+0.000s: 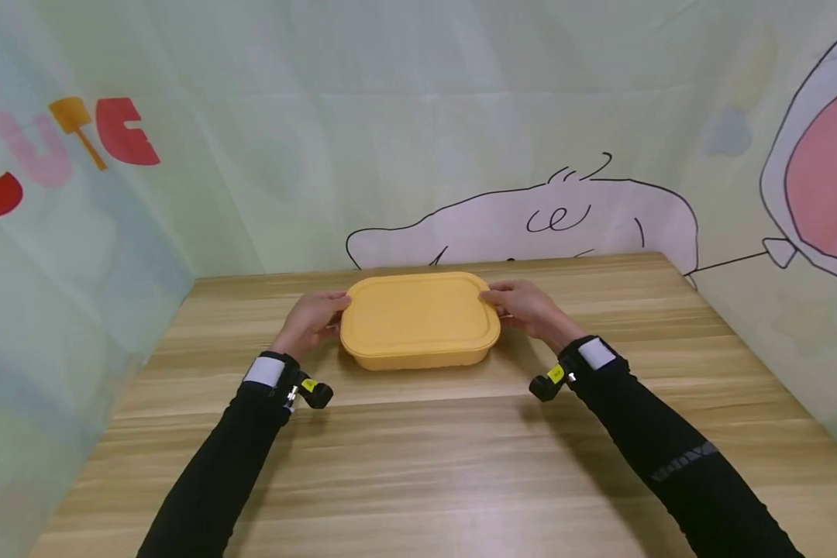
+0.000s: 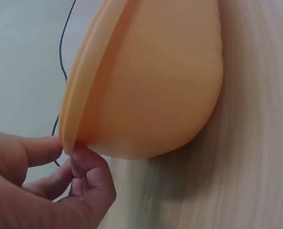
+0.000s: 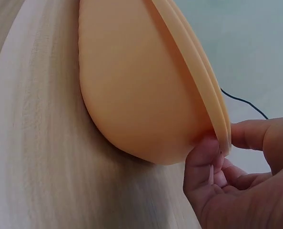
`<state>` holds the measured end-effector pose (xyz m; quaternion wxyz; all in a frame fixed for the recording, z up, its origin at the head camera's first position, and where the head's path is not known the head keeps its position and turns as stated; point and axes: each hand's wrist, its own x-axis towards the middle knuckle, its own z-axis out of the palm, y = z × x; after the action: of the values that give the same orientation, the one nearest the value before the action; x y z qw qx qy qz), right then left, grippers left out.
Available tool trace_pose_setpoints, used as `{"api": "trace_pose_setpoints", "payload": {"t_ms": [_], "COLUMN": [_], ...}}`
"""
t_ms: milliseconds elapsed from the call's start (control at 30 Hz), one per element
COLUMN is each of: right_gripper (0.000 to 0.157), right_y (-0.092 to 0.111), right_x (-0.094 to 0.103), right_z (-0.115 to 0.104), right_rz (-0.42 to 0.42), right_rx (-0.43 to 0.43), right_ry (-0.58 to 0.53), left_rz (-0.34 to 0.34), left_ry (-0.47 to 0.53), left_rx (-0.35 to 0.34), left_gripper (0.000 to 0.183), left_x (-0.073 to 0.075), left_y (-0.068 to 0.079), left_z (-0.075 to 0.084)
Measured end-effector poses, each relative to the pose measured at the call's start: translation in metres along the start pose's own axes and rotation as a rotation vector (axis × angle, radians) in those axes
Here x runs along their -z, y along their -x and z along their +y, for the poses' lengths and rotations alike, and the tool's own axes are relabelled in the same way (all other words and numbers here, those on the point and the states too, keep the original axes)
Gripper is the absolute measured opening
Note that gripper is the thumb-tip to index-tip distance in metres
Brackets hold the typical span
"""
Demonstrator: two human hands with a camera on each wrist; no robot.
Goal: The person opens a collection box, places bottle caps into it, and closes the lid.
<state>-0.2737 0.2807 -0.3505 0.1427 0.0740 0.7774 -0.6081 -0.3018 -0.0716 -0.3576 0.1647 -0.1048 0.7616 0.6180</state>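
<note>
A yellow lidded food container (image 1: 418,314), a rounded rectangle, sits at or just above the far middle of the table. My left hand (image 1: 311,321) pinches the rim at its left end, thumb on the lid and curled fingers under the edge. At the opposite end my right hand (image 1: 530,311) pinches the rim the same way. The left wrist view shows the container's smooth side wall (image 2: 160,81) beside the thumb and fingers. From the right wrist, the other end of the lid's rim (image 3: 198,71) is visible between thumb and forefinger. Its contents are hidden.
The wood-grain table (image 1: 418,465) stretches from the container toward me. Behind it hangs a pale printed cloth backdrop (image 1: 390,139) with cartoon drawings, which continues along the left and right sides.
</note>
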Motion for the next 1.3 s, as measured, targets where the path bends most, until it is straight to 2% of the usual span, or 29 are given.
{"api": "trace_pose_setpoints", "payload": {"t_ms": [100, 167, 333, 533, 700, 1000, 1300], "right_gripper": [0.048, 0.048, 0.046, 0.046, 0.047, 0.043, 0.038], "right_y": [0.006, 0.013, 0.033, 0.054, 0.073, 0.096, 0.118], "right_x": [0.005, 0.008, 0.015, 0.02, 0.026, 0.03, 0.026], "right_z": [0.005, 0.01, 0.021, 0.029, 0.037, 0.048, 0.059], "right_rz": [-0.033, -0.061, -0.108, -0.099, -0.113, -0.174, -0.184], "right_rx": [0.016, 0.021, 0.034, 0.069, 0.08, 0.084, 0.093], "right_ry": [0.012, 0.015, 0.018, 0.023, 0.03, 0.026, -0.017], "left_rz": [-0.044, -0.105, -0.237, -0.251, -0.286, -0.392, -0.452], "left_ry": [-0.04, -0.043, 0.017, 0.024, 0.048, 0.032, -0.007], "left_rx": [0.024, 0.036, 0.045, -0.007, 0.001, -0.04, -0.071], "left_gripper": [0.046, 0.048, 0.049, 0.047, 0.045, 0.035, 0.032], "left_x": [0.0, 0.0, -0.002, -0.012, -0.018, -0.018, -0.017], "left_y": [0.004, 0.008, 0.021, 0.039, 0.051, 0.065, 0.081], "left_z": [-0.001, -0.004, -0.013, -0.018, -0.022, -0.034, -0.042]}}
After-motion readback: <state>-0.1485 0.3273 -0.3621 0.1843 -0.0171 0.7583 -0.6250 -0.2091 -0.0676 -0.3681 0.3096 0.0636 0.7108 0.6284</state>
